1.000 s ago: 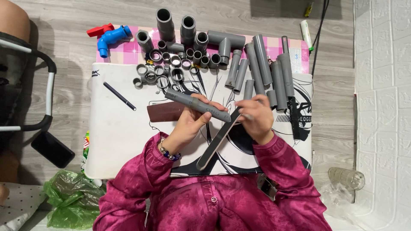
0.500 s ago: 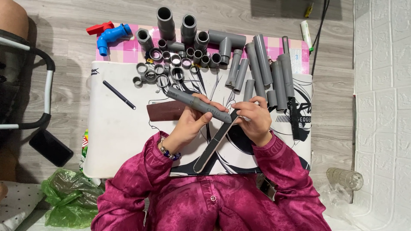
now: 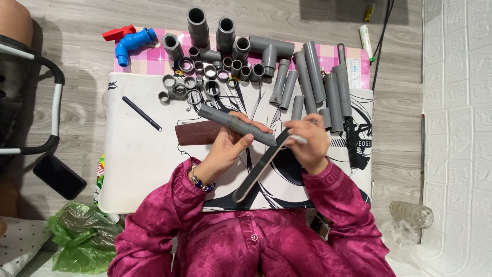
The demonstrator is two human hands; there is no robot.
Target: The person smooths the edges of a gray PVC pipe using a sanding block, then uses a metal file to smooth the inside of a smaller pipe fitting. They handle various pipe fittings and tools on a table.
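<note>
Head view: left hand [image 3: 229, 146] grips a grey PVC pipe [image 3: 237, 124] held above the white mat [image 3: 138, 164]; right hand [image 3: 307, 143] holds a long flat file [image 3: 261, 165] against the pipe's end. Risk: file likely skids off onto fingers, or the loosely held pipe rolls into the loose fittings [image 3: 205, 82].

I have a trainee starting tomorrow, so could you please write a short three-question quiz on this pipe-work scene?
1. True or false: the left hand holds a grey pipe.
2. What does the right hand hold? A) a flat file B) a blue valve C) a black pen
3. Fill in: the black pen lies on the white ____.

Key
1. True; the fingers wrap the pipe above the mat.
2. A; the flat file slants down from that hand, with its upper end at the pipe's end.
3. mat
</note>
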